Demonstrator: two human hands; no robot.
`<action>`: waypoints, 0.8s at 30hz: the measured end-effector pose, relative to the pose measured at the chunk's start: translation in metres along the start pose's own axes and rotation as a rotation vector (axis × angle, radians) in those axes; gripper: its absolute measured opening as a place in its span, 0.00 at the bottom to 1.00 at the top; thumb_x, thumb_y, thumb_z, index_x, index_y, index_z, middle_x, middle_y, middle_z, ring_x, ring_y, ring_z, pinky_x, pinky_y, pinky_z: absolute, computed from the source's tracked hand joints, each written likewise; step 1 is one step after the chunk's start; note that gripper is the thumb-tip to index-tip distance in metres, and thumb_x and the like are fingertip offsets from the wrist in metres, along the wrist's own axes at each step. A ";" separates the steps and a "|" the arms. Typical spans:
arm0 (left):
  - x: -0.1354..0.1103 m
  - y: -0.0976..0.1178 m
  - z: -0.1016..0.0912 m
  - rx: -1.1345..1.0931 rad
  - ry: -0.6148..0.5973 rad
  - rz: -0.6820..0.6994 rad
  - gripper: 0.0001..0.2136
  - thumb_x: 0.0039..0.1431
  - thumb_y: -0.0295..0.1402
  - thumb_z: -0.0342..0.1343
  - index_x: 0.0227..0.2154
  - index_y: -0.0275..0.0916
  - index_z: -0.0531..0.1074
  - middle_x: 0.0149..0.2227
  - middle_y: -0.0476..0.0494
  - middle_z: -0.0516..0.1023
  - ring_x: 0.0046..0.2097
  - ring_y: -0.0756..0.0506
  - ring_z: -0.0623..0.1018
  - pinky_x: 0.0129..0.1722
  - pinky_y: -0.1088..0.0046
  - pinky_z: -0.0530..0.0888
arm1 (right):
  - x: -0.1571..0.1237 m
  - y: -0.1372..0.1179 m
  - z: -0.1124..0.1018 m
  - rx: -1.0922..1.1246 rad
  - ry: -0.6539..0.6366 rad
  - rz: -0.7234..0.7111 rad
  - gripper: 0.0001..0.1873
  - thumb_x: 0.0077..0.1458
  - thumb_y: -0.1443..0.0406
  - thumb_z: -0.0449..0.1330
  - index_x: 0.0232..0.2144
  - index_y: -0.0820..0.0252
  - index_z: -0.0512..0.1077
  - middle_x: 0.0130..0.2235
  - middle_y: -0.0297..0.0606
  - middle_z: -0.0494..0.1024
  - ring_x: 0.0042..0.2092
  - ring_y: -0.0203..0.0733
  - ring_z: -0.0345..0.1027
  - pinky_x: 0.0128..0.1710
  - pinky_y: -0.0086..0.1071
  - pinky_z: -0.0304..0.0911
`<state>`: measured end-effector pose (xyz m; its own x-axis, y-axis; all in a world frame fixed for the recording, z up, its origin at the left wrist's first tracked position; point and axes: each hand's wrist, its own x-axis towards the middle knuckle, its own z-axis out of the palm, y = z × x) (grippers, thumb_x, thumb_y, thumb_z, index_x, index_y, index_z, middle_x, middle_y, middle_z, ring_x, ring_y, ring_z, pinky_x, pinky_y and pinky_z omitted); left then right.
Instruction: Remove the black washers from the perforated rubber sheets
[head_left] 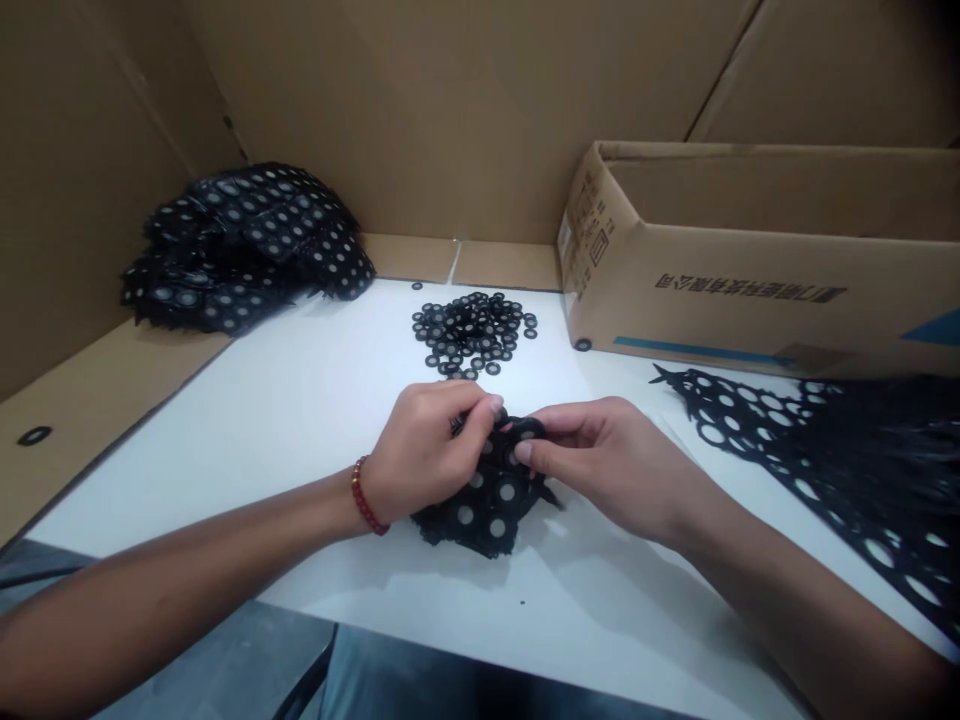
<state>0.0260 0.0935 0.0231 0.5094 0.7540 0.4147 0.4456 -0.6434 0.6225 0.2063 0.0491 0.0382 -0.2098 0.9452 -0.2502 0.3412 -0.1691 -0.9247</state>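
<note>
Both hands hold one black rubber sheet (486,510) dotted with round, pale-centred rings, just above the white tabletop. My left hand (439,440), with a red bead bracelet at its wrist, is closed on the sheet's upper left edge. My right hand (592,445) pinches the upper right part between thumb and fingers. The fingertips nearly meet, and the sheet's lower part hangs toward me. Beyond the hands lies a loose pile of black rubber rings (472,330).
Stacked dotted black sheets (255,240) fill the back left corner. An open cardboard box (750,290) stands at the back right. Black sheets with empty holes (840,460) lie before it. Single rings lie near the box corner (582,345) and on the left cardboard (34,436).
</note>
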 end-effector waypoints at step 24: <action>0.024 -0.050 -0.007 0.066 0.171 -0.230 0.12 0.55 0.41 0.56 0.31 0.38 0.78 0.34 0.45 0.81 0.36 0.46 0.77 0.39 0.70 0.72 | 0.007 0.005 -0.002 0.358 0.028 0.077 0.13 0.50 0.60 0.62 0.22 0.62 0.66 0.21 0.27 0.62 0.24 0.28 0.52 0.26 0.27 0.49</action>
<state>0.0109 0.1450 0.0071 0.2604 0.8888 0.3772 0.5850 -0.4560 0.6707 0.2084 0.0558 0.0325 -0.1689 0.9323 -0.3199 0.0119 -0.3226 -0.9465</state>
